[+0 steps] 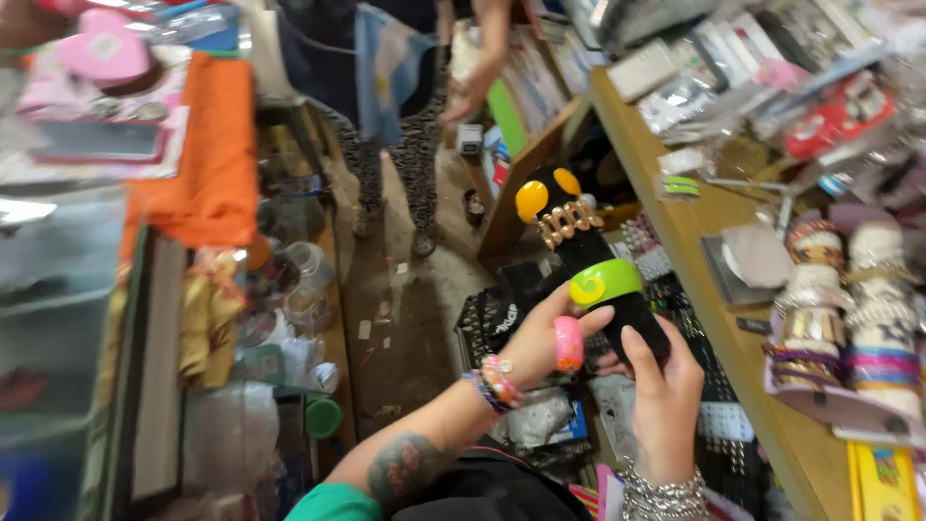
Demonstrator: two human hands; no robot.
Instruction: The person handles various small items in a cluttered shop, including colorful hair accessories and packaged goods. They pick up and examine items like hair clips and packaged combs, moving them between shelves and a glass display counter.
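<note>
We hold a black cylindrical display stand [588,256] up in front of us, over the aisle between the counters. Our right hand [666,400] grasps its lower end from the right, fingers wrapped round it, while our left hand [540,342] pinches a pink bangle [568,343] just beside that same end, thumb resting against a green bangle [605,282] already seated on the stand. Higher up sit a gold chain bracelet [569,222] and two orange bangles [545,191]. We judge that the pink bangle is being handled at the stand's base; moving it along would call for a steady grip from the right hand. To the right of our hands, a wooden counter [675,227] carries flat clear packets and a red carded pack [837,116] farther off. Beyond our hands, another person [395,96] stands by shelves.
</note>
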